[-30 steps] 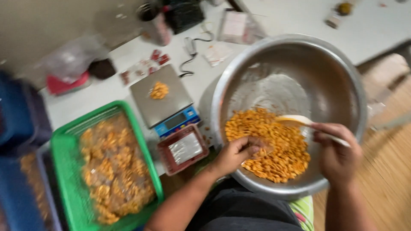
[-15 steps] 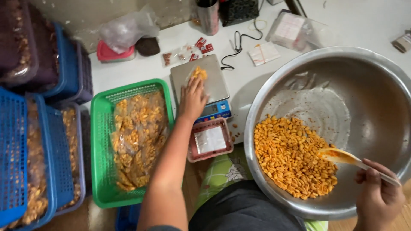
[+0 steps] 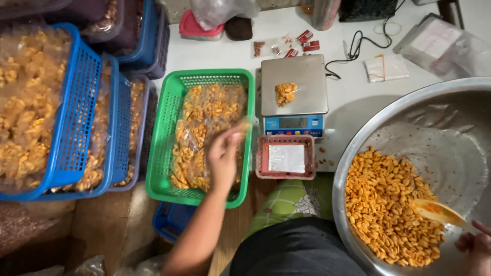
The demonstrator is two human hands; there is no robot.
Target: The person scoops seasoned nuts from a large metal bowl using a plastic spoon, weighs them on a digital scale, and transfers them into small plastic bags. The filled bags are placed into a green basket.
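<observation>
The head camera looks down on a packing spot where the left hand [image 3: 223, 156] hovers over the green plastic mesh basket [image 3: 162, 128], its fingers curled loosely around what looks like a small clear bag of orange snack pieces [image 3: 240, 127]; the motion blur there makes the grip hard to read exactly. The basket already holds a layer of similar filled clear bags [image 3: 204, 128], so the step in hand appears to be dropping a weighed portion in with the others. Releasing it would call only for the fingers to spread while the hand is above the basket's middle, so the bag lands inside the rim.

The right hand [image 3: 474, 246], low at the frame's corner, is closed around the handle of a pale plastic scoop [image 3: 437, 212] whose bowl rests in the heap of orange peanut-like snacks [image 3: 391, 204] inside the large round steel bowl [image 3: 450, 128]. The snacks look dry, loose and evenly coated, piled against the near side of the bowl.

Just beside the basket stands a small digital scale with a steel platform [image 3: 294, 84], carrying a little mound of the same snack [image 3: 285, 93]. In front of it sits a small red mesh tray [image 3: 285, 157] holding flat clear bags. Blue mesh baskets [image 3: 76, 117] of packed snacks stand to the left.
</observation>
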